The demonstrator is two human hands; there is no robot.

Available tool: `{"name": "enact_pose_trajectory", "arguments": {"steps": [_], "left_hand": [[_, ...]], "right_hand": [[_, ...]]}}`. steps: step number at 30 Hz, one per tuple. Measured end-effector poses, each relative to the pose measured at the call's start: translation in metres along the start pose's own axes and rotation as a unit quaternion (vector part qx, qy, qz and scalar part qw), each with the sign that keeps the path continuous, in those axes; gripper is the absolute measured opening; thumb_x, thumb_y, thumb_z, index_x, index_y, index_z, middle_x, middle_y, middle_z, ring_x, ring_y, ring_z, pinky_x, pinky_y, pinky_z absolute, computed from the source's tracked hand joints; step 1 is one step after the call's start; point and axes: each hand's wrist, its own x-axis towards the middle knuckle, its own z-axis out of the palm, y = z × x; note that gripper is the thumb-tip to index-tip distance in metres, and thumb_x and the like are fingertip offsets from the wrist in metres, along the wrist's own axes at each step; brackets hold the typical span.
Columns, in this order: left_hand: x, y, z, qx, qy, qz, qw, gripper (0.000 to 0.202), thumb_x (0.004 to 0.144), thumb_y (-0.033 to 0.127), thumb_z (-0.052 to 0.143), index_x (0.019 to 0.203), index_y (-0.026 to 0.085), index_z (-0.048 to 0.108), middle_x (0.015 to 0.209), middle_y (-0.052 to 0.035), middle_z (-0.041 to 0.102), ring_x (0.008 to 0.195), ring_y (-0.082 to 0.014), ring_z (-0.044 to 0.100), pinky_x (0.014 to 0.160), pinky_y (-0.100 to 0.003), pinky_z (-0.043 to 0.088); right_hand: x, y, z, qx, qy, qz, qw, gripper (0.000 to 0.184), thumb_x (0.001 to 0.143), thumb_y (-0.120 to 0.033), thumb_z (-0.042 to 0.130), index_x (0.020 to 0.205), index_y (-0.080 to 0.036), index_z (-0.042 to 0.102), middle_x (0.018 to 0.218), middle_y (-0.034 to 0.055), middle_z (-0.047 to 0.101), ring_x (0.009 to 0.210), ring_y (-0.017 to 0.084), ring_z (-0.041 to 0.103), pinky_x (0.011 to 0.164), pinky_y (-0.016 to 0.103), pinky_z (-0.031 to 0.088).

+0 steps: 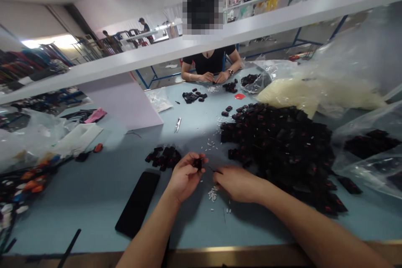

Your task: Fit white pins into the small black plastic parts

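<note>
One small black piece [197, 164] sits in the left hand [184, 178], left of the big heap [276, 138] as I see it through the head view. That hand is clamped on the piece, thumb and fingertips around it, palm turned partly up. I see the right hand [234, 182] between the piece and the heap, its back up, fingers curled together; a thin dark strand [211, 169] shows near their tips, but I cannot tell whether they grip it. The left forearm [158, 222] and right forearm [314, 226] slant in over the smooth, pale blue surface [94, 201]. The heap is many blocky black pieces with red marks. Left of it I make out tiny white cylinders [212, 194], a smaller black cluster [163, 158] and a flat, rectangular black phone [138, 203]
</note>
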Motion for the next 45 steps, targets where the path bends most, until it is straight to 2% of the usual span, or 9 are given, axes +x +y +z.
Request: {"name": "enact_pose_trajectory", "arguments": {"steps": [5, 9, 12, 15, 19, 27, 32, 38, 45], "left_hand": [[0.001, -0.002, 0.001, 0.026, -0.026, 0.024, 0.999, 0.029, 0.072, 0.007, 0.068, 0.098, 0.017, 0.066, 0.110, -0.0067, 0.065, 0.113, -0.0233, 0.059, 0.094, -0.034, 0.047], [0.003, -0.006, 0.001, 0.039, -0.040, 0.022, 0.998, 0.030, 0.074, 0.013, 0.073, 0.102, 0.018, 0.065, 0.109, -0.0057, 0.065, 0.118, -0.0231, 0.057, 0.105, -0.037, 0.042], [0.003, -0.007, 0.000, 0.043, -0.034, 0.012, 0.998, 0.030, 0.073, 0.017, 0.076, 0.100, 0.019, 0.065, 0.101, -0.0027, 0.064, 0.108, -0.0220, 0.063, 0.099, -0.037, 0.047], [0.003, -0.008, 0.000, 0.052, -0.022, 0.005, 0.998, 0.030, 0.072, 0.019, 0.077, 0.099, 0.020, 0.065, 0.090, -0.0002, 0.063, 0.087, -0.0172, 0.067, 0.076, -0.029, 0.055], [0.001, -0.009, 0.001, 0.054, -0.005, 0.007, 0.999, 0.030, 0.065, 0.010, 0.078, 0.089, 0.018, 0.063, 0.090, -0.0003, 0.065, 0.066, -0.0072, 0.058, 0.052, -0.015, 0.045], [0.001, -0.009, 0.004, 0.028, -0.021, -0.020, 0.999, 0.026, 0.068, 0.011, 0.077, 0.084, 0.018, 0.058, 0.080, 0.0008, 0.063, 0.065, -0.0110, 0.063, 0.059, -0.024, 0.057], [-0.006, -0.008, 0.007, 0.052, -0.044, -0.033, 0.997, 0.035, 0.078, 0.020, 0.073, 0.110, 0.020, 0.059, 0.082, -0.0005, 0.063, 0.069, -0.0130, 0.067, 0.066, -0.029, 0.060], [-0.008, -0.012, 0.009, 0.036, -0.092, -0.018, 0.995, 0.030, 0.078, 0.023, 0.073, 0.106, 0.020, 0.062, 0.096, -0.0037, 0.065, 0.084, -0.0223, 0.070, 0.078, -0.042, 0.058], [-0.004, -0.017, 0.005, 0.037, -0.099, -0.012, 0.994, 0.031, 0.075, 0.021, 0.076, 0.103, 0.019, 0.063, 0.092, -0.0050, 0.069, 0.078, -0.0184, 0.069, 0.074, -0.034, 0.055]], "right_hand": [[0.003, 0.015, -0.005, 0.136, 0.090, 0.042, 0.986, 0.009, 0.081, -0.013, 0.054, 0.084, -0.015, 0.063, 0.082, 0.0052, 0.064, 0.072, 0.015, 0.056, 0.066, 0.025, 0.040], [0.008, 0.022, -0.003, 0.296, 0.171, 0.108, 0.933, 0.009, 0.077, -0.013, 0.053, 0.076, -0.016, 0.061, 0.071, -0.0012, 0.061, 0.065, 0.013, 0.052, 0.061, 0.022, 0.039], [0.011, 0.023, -0.001, 0.379, 0.211, 0.147, 0.889, 0.007, 0.076, -0.019, 0.055, 0.075, -0.017, 0.062, 0.068, -0.0028, 0.058, 0.062, 0.012, 0.049, 0.059, 0.022, 0.038], [0.012, 0.022, -0.002, 0.416, 0.227, 0.159, 0.866, 0.008, 0.076, -0.023, 0.058, 0.076, -0.017, 0.063, 0.071, -0.0013, 0.060, 0.066, 0.014, 0.051, 0.062, 0.024, 0.039], [0.012, 0.020, -0.004, 0.451, 0.219, 0.165, 0.849, 0.010, 0.075, -0.023, 0.059, 0.080, -0.017, 0.065, 0.074, 0.0004, 0.063, 0.071, 0.016, 0.054, 0.067, 0.027, 0.041], [0.011, 0.015, -0.004, 0.538, 0.198, 0.184, 0.798, 0.015, 0.077, -0.028, 0.061, 0.085, -0.017, 0.064, 0.066, -0.0017, 0.055, 0.061, 0.014, 0.048, 0.057, 0.026, 0.036], [0.011, 0.014, -0.005, 0.624, 0.183, 0.172, 0.740, 0.025, 0.073, -0.039, 0.068, 0.080, -0.016, 0.061, 0.062, -0.0033, 0.052, 0.054, 0.011, 0.043, 0.051, 0.025, 0.032], [0.013, 0.014, -0.001, 0.627, 0.192, 0.164, 0.737, 0.033, 0.069, -0.046, 0.072, 0.075, -0.016, 0.062, 0.061, -0.0030, 0.052, 0.053, 0.011, 0.041, 0.051, 0.025, 0.031], [0.013, 0.012, 0.000, 0.623, 0.180, 0.153, 0.746, 0.030, 0.075, -0.044, 0.067, 0.081, -0.014, 0.066, 0.064, -0.0009, 0.057, 0.056, 0.011, 0.044, 0.054, 0.025, 0.035]]}}
